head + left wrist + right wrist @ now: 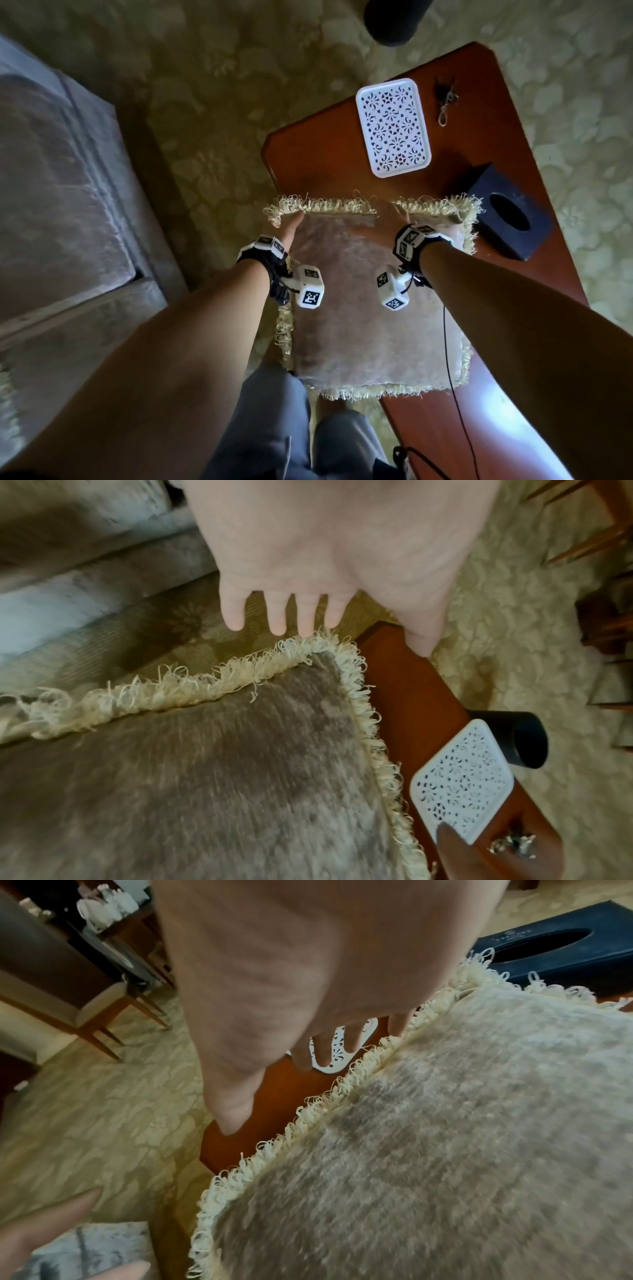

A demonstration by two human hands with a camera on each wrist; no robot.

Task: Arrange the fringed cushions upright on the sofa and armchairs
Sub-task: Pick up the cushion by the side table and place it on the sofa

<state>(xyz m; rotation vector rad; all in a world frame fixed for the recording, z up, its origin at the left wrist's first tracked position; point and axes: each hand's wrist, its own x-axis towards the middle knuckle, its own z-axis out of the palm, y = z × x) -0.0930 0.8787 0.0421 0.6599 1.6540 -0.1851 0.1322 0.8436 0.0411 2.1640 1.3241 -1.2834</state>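
Taupe cushion (370,308) with cream fringe, white filigree tray (393,127)

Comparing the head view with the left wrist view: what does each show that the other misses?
Only the head view shows the dark tissue box, the right hand at the cushion's far edge, and both forearms. Only the left wrist view shows the left hand's straight fingers spread just past the fringed corner, plus wooden chair legs. Both show the cushion, the wooden table, the white patterned tray, the keys and the carpet.
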